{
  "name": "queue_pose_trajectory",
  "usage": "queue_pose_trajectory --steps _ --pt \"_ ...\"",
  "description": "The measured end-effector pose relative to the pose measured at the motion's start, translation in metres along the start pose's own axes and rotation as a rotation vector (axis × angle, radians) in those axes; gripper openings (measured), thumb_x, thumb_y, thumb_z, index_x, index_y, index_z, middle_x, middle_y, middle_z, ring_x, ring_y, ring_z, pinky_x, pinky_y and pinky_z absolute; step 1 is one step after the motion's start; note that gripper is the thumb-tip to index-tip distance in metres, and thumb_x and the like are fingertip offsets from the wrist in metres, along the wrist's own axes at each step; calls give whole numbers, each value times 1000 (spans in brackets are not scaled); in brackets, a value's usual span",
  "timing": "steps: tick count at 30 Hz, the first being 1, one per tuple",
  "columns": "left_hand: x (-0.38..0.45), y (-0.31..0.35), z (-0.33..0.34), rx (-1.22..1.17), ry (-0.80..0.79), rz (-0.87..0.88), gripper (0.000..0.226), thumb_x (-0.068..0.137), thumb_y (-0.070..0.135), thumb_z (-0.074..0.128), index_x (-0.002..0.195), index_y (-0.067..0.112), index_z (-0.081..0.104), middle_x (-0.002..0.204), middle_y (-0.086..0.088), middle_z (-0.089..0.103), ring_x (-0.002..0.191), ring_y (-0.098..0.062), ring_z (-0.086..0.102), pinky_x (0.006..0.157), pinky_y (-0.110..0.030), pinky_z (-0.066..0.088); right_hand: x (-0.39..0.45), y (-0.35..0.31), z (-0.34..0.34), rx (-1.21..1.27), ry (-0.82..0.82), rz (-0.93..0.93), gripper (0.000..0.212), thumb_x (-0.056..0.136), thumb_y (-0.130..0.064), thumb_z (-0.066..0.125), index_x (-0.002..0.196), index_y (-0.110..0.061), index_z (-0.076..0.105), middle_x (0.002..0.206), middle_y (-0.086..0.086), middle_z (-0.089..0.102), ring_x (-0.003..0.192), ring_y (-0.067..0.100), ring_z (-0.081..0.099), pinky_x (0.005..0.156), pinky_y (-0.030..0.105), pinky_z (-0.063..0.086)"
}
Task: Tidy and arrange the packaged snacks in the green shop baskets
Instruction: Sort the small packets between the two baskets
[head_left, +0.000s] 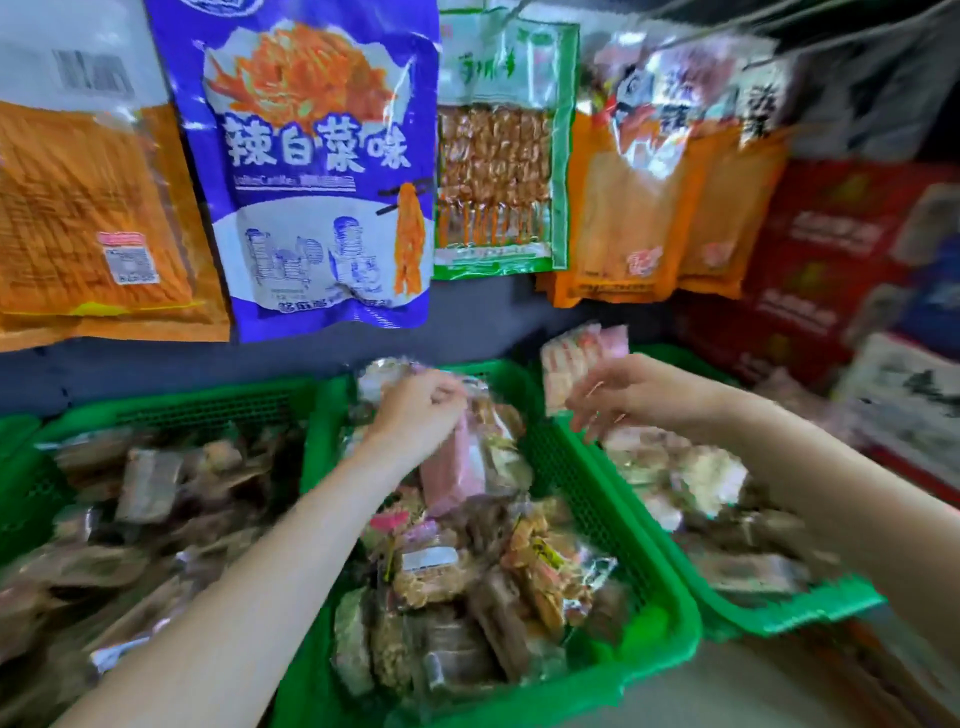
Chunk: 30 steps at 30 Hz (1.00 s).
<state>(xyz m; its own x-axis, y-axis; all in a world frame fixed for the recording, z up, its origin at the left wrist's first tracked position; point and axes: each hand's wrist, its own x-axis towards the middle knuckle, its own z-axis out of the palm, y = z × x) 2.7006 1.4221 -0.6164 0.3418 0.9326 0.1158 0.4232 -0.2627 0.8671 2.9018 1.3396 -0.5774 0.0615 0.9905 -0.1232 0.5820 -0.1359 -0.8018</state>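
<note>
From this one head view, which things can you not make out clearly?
- Left hand: motion blur; its fingers curl on packets in the middle basket, but which one it grips is unclear.
- Right hand: blurred fingertips; whether they touch the pink and white packets cannot be told.
- Left basket: packets smeared, labels unreadable, cut by the left edge.
- Right basket: the right forearm hides part of it.

Three green baskets (670, 623) of snack packets (431, 571) sit side by side, touching; what carries them is hidden.
</note>
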Motion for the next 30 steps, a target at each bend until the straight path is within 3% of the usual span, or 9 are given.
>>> queue_pose_trajectory --steps 4,8,11,13,15,20,24,26,30 --pt "-1 30 80 42 -252 118 18 88 4 52 96 9 67 74 -1 59 64 -14 56 53 -12 39 -35 62 -57 -512 -161 186 17 90 -11 56 105 -14 61 104 4 64 83 10 62 68 14 51" --pt "-17 39 126 121 -422 170 15 88 15 54 83 28 59 79 8 59 85 -19 62 75 -28 49 -67 108 -54 -688 -525 388 56 83 -33 66 134 -28 42 128 -14 50 114 10 50 99 25 43" --pt "-22 41 139 142 -523 169 9 90 23 55 92 31 59 103 6 61 95 -16 62 86 -34 50 -69 129 -41 -828 -435 282 46 83 -31 64 125 -18 50 109 -5 59 94 11 56 81 20 48" --pt "-23 43 144 139 -615 209 19 89 27 59 107 31 55 116 8 56 107 -11 57 92 -30 46 -66 120 -53 -744 -216 223 26 86 -28 59 106 -12 57 87 -4 58 74 10 52 62 18 41" --pt "-22 44 149 85 -651 268 40 84 29 66 118 32 46 122 11 52 114 -5 50 99 -27 40 -65 104 -75 -584 -37 175 27 88 -26 58 105 -6 60 94 9 63 79 16 56 68 28 47" --pt "-15 45 147 -353 -418 135 25 80 16 71 96 27 55 92 14 64 83 -1 61 83 -19 48 -80 87 -78 -172 -66 97 30 85 -25 64 111 -12 62 103 7 65 91 17 62 86 30 52" --pt "-11 38 143 -429 -559 31 32 79 13 71 106 27 61 107 4 64 91 -11 68 77 -23 57 -75 105 -71 95 106 97 25 84 -23 64 108 -21 61 115 8 63 97 13 63 77 19 56" --pt "-6 36 143 -342 -511 29 35 79 15 71 112 23 60 109 3 63 93 -11 66 74 -21 57 -73 115 -79 -98 112 181 33 88 -32 60 117 -18 57 117 6 62 101 15 62 86 24 54" --pt "2 28 146 -329 -387 -44 36 82 15 69 117 15 60 105 -4 61 91 -16 64 71 -22 57 -67 149 -75 -844 -267 486 71 84 -53 56 143 -24 29 143 -2 40 126 23 43 106 38 38"
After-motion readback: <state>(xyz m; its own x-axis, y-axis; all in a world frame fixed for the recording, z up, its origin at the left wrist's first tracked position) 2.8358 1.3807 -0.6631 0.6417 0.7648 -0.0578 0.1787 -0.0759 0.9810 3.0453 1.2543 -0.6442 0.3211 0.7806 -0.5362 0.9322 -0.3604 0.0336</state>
